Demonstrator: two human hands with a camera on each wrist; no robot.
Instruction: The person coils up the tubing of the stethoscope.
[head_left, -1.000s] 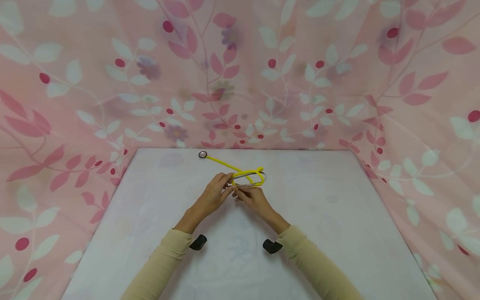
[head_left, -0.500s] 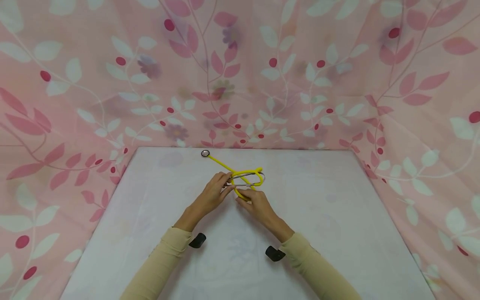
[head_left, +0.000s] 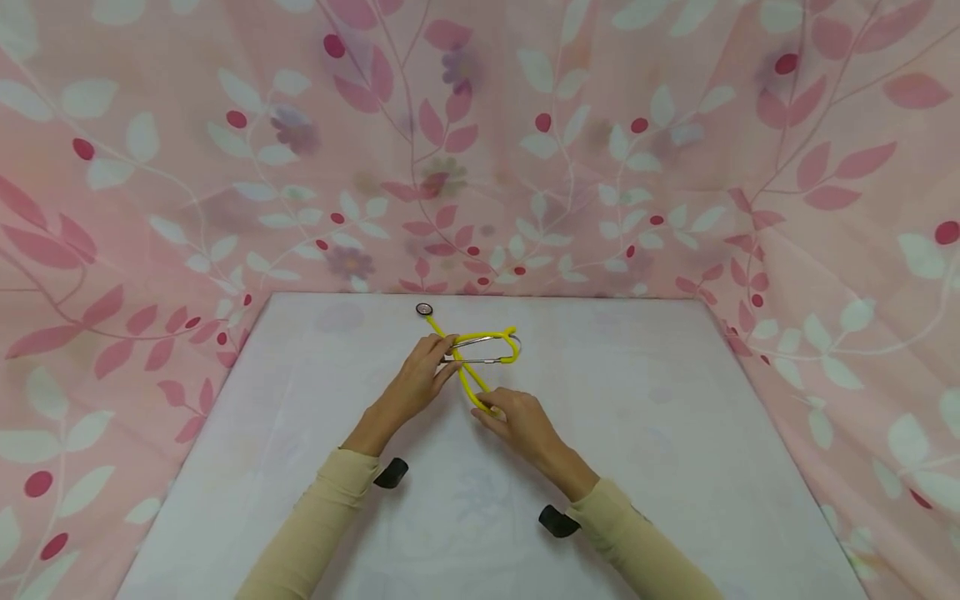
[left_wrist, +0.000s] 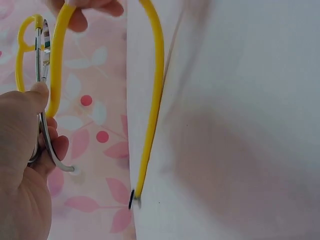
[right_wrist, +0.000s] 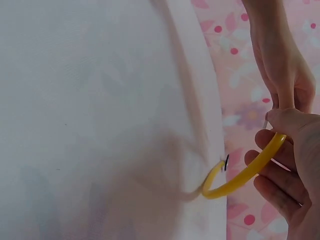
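Note:
A stethoscope with yellow tubing (left_wrist: 156, 75) is held above the white table. Its metal ear tubes (head_left: 480, 361) and a folded loop of tubing are pinched between the thumb and fingers of my left hand (head_left: 420, 377). My right hand (head_left: 525, 423), lower and to the right, holds a bend of the tubing between thumb and fingers, as the right wrist view also shows of the yellow tube (right_wrist: 240, 181). Beyond both hands, the round chest piece (head_left: 424, 309) is at the tubing's far end, near the table's back edge. My fingers hide part of the ear tubes.
The white-covered table (head_left: 637, 467) spreads around the hands. Pink floral cloth (head_left: 480, 150) stands behind it and along both sides. A black band-like piece (head_left: 392, 473) sits by the left wrist, another black piece (head_left: 558, 522) by the right.
My right hand has moved down and right, away from the left, drawing out a bend of tubing. My left hand and the ear tubes have shifted slightly left. The chest piece has slid right.

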